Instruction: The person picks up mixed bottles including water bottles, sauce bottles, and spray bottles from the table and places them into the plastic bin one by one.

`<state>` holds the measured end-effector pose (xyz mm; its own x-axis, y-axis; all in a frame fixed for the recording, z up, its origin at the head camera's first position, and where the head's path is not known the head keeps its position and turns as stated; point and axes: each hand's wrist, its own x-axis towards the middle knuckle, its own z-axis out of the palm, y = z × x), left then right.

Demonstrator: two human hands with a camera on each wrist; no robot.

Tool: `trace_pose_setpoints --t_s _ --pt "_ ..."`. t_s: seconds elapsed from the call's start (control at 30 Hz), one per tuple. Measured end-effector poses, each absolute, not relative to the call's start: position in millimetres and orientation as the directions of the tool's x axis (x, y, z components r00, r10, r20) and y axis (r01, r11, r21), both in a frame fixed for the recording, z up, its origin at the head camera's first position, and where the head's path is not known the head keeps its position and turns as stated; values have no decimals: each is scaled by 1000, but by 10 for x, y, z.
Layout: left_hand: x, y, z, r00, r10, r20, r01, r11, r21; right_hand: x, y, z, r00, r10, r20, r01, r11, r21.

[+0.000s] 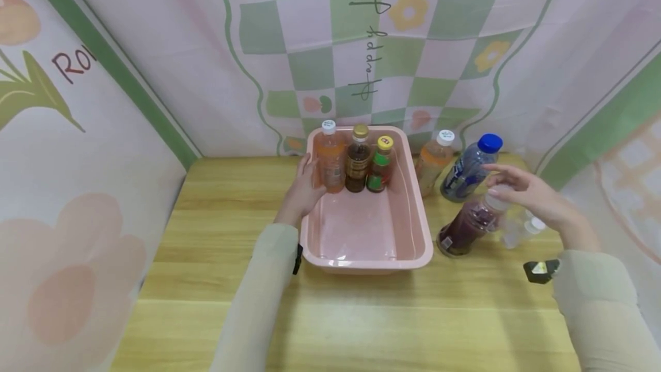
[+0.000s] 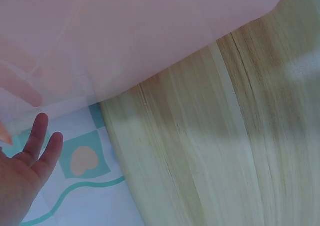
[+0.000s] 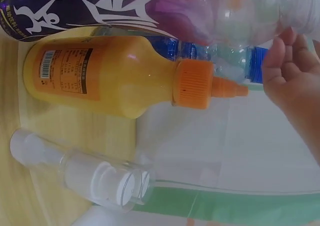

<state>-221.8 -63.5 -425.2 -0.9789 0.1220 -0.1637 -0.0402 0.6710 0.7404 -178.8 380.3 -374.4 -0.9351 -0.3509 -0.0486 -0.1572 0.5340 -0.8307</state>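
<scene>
My left hand (image 1: 304, 188) lies at the left rim of a pink plastic basin (image 1: 361, 228), fingers fairly straight along the outside and thumb over the edge. In the left wrist view, two extended fingers (image 2: 47, 156) show beside the basin's outer wall (image 2: 165, 31). At the right, my right hand (image 1: 532, 197) holds a bottle of purple drink (image 1: 467, 225) by its pale cap. Within the basin, an orange drink bottle (image 1: 331, 162), a dark brown bottle (image 1: 357, 165) and a small yellow-capped bottle (image 1: 380, 168) stand along the back.
Right of the basin stand another orange drink bottle (image 1: 432, 165) and a blue-capped bottle (image 1: 467, 174). A yellow squeeze bottle (image 3: 110, 78) with an orange nozzle and a clear white-capped container (image 3: 80, 171) are near my right hand. A patterned cloth (image 1: 361, 45) hangs behind the wooden table (image 1: 217, 280).
</scene>
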Motion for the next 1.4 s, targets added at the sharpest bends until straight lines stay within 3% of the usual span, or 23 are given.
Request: trace_pose_setpoints --t_s 0.83,1.4 --pt "-2219 -625 -4246 -979 126 -162 -36 672 740 -1871 3671 -3600 -960 -196 -199 -1 716 -699" --pt "-2202 -633 -4237 -979 126 -161 -37 666 745 -1877 3628 -3653 -990 -134 -48 -51 652 -756"
